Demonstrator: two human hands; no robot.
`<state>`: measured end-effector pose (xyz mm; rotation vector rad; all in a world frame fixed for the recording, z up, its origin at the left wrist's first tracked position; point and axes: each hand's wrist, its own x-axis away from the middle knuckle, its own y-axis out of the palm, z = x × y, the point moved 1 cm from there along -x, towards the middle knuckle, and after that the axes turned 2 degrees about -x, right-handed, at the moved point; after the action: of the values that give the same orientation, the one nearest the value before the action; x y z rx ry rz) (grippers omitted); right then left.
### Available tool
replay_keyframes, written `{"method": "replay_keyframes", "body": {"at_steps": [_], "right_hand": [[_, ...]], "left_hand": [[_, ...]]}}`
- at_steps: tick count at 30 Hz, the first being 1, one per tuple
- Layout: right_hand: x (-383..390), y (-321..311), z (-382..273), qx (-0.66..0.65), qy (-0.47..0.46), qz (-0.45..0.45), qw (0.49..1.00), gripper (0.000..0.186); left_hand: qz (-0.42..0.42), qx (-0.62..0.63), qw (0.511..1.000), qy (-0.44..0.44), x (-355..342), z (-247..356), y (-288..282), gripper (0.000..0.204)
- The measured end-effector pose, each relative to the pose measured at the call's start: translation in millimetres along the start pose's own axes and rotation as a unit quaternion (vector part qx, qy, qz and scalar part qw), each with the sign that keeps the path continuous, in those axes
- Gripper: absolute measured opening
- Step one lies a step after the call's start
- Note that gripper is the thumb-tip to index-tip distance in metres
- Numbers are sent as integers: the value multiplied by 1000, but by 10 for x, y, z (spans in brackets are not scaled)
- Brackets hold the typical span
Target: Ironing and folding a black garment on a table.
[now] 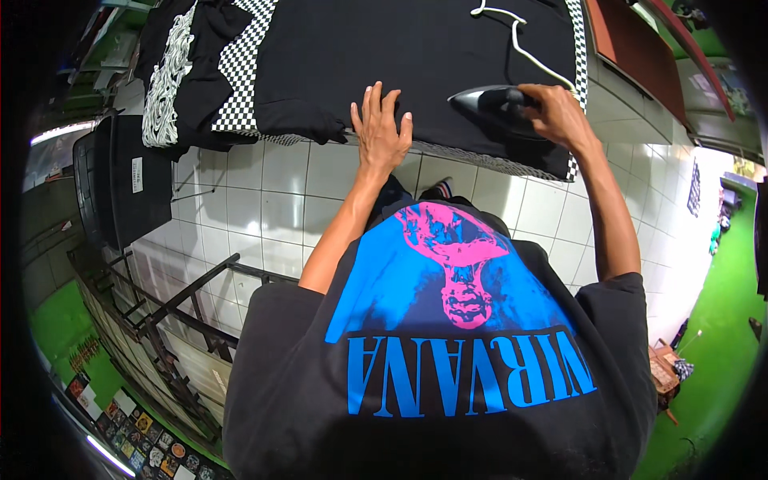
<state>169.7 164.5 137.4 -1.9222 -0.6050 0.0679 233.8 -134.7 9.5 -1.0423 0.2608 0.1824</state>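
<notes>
- Squarely on the black cotton garment (416, 56) spread over the board sits a dark, pointed electric iron (490, 102), its tip aimed toward the person's left.
- Its handle lies inside the right hand (560, 112), whose fingers are clenched around it from above.
- Just beside the iron's tip, the left hand (380, 128) rests flat on the cloth, fingers spread, grasping nothing.
- A white cord (520, 44) trails across the fabric behind the iron.
- The black-and-white checkered board cover (240, 76) shows at the garment's left edge, with white floor tiles (256, 208) below.
</notes>
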Motion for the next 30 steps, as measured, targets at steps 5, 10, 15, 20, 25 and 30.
{"method": "replay_keyframes", "body": {"at_steps": [5,10,15,20,25,30], "right_hand": [[337,-33,200,-2,-31,23,999,37],[531,-76,406,-2,-73,8,997,36],[275,-160,547,21,38,68,997,36],[-122,-68,908,80,70,232,967,37],[-254,-13,756,88,104,242,961,37],[-225,257,338,39,3,239,970,35]], "left_hand": [[-61,-31,998,11,138,174,210,57],[-76,-26,997,21,195,145,222,62],[-69,-38,997,24,195,162,222,63],[-76,-39,996,26,188,195,235,62],[-86,-41,995,19,177,188,192,61],[-91,-14,996,10,148,189,110,58]]}}
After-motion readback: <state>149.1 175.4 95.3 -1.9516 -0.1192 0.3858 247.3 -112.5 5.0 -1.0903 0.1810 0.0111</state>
